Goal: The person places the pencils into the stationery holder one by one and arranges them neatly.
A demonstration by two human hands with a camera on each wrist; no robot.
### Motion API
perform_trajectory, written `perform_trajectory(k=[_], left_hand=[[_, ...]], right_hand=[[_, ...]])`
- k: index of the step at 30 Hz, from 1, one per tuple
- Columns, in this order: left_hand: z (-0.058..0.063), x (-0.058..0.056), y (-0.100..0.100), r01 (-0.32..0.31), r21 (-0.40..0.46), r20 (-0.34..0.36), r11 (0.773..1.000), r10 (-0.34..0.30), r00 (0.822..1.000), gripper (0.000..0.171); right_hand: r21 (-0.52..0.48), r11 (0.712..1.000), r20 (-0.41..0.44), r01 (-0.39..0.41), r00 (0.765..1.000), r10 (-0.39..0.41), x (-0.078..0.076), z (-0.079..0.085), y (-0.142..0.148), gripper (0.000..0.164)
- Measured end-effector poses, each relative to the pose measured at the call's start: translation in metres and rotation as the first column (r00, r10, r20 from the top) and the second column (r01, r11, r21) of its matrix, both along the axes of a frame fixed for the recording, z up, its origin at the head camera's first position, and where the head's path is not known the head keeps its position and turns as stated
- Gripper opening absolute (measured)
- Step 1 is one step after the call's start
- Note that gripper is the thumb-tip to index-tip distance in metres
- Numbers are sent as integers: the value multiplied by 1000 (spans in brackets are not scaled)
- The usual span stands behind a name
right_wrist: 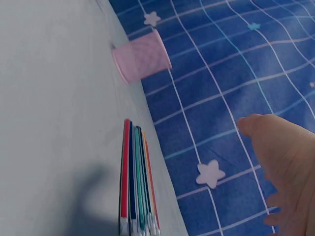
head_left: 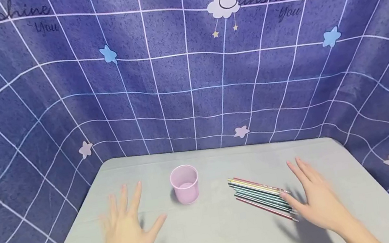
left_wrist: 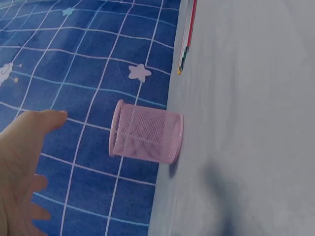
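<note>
A pink mesh pen cup [head_left: 185, 186] stands upright on the table, its inside bare in the head view. Right of it lies a loose row of several pencils [head_left: 261, 196] in red, yellow, green and dark colours, side by side at a slant. My left hand [head_left: 126, 234] hovers left of the cup, fingers spread and holding nothing. Over the right ends of the pencils hovers my right hand [head_left: 319, 199], its thumb overlapping them in the head view; the right wrist view shows this hand [right_wrist: 285, 162] apart from the pencils [right_wrist: 138, 182].
The pale grey table [head_left: 213, 241] ends at a rounded back edge. Behind and around it hangs a blue-purple grid cloth [head_left: 187, 76] with stars and clouds. Both hands cast shadows on the tabletop.
</note>
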State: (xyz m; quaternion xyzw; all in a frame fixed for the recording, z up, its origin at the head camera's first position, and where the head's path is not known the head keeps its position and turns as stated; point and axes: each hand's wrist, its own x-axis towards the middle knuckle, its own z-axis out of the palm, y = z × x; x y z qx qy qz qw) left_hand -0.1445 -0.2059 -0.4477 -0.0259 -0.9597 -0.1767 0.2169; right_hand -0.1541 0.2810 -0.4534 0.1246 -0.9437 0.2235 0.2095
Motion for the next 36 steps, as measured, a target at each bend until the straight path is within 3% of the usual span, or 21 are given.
perform_trajectory(k=[5, 9, 11, 18, 21, 27, 36], left_hand=[[-1, -16, 9, 60, 82, -44, 995, -57, 997, 106], [-8, -37, 13, 109, 224, -96, 968, -90, 991, 106], [-14, -48, 16, 137, 311, -120, 941, -104, 987, 104], [-35, -81, 33, 217, 579, -93, 786, -201, 975, 101], [-43, -89, 42, 227, 624, -78, 748, -229, 970, 99], [-54, -97, 55, 234, 635, -98, 736, -224, 970, 93], [-61, -102, 63, 240, 644, -148, 726, -189, 971, 81]], right_hand=[[-4, 998, 9, -55, 998, 55, -7, 0, -17, 83], [10, 995, -21, -98, 995, 98, -13, -10, -29, 77], [25, 994, -46, -110, 993, 111, -15, -17, -33, 72], [86, 983, -72, -162, 983, 168, -17, -36, -41, 39], [105, 974, -44, -199, 978, 205, -18, -42, -42, 23], [110, 964, 53, -244, 970, 239, -18, -49, -42, 17], [134, 962, 55, -239, 971, 233, -23, -56, -44, 21]])
